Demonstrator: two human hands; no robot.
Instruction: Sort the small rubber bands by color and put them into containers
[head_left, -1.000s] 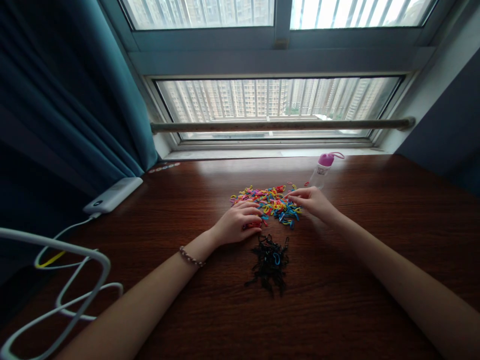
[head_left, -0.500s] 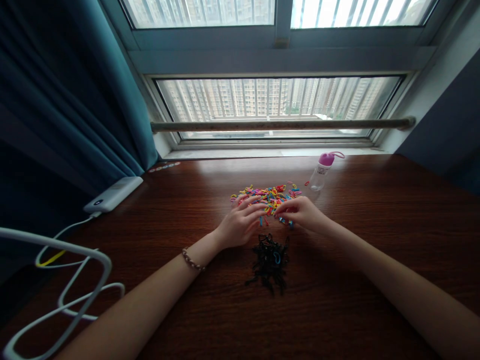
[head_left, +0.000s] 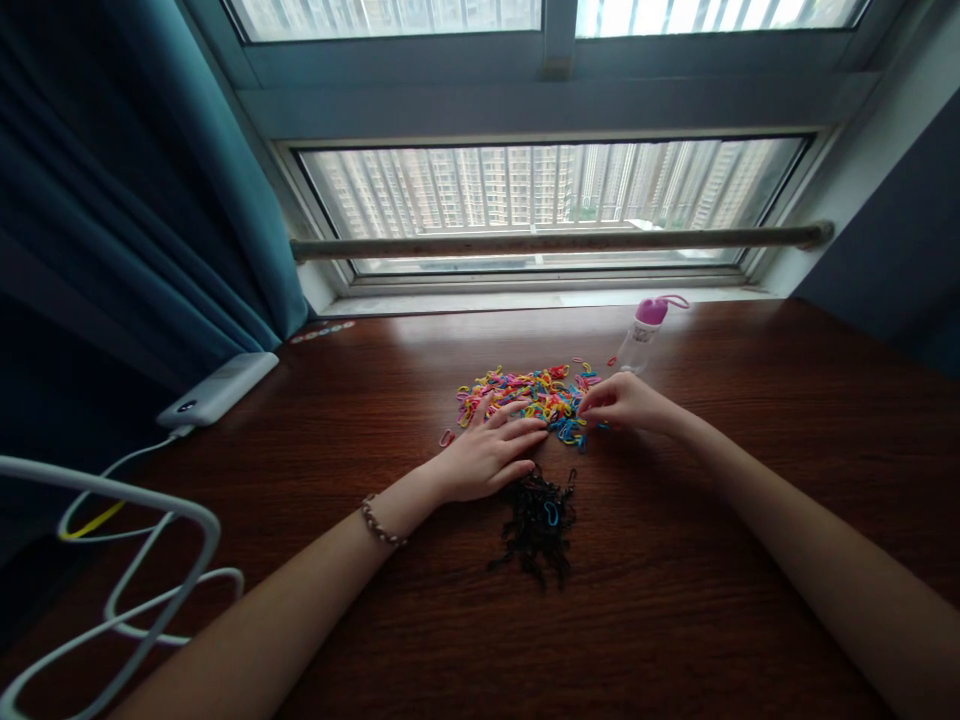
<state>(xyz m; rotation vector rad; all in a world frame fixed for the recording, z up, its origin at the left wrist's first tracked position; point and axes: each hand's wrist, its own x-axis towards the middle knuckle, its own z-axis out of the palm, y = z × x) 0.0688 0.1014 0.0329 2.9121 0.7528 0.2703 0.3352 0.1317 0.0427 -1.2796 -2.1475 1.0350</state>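
Observation:
A heap of small coloured loop-shaped clips (head_left: pixel 517 384) lies mid-table; their exact kind is too small to tell. My left hand (head_left: pixel 487 452) rests flat with its fingers spread over the heap's front left edge, the thumb by a second pile of black loop-shaped clips (head_left: pixel 536 535). One blue clip (head_left: pixel 552 513) sits on that black pile. At the right end of the coloured heap, my right hand (head_left: pixel 626 402) has its fingertips pinched together among blue pieces; whatever is between them is hidden. A few blue clips (head_left: pixel 571 437) lie between the two hands.
A clear bottle with a pink cap (head_left: pixel 651 312) stands behind my right hand. On the left lies a white power bank (head_left: pixel 221 388) with a white cable (head_left: pixel 172 503) looping toward me. A blue curtain (head_left: pixel 225 230) hangs there, and a metal rail (head_left: pixel 555 243) crosses the window.
My right hand has moved right, away from the left one. The left fingers are spread wider and sit slightly nearer me. More blue clips show between the hands, and the camera has shifted slightly.

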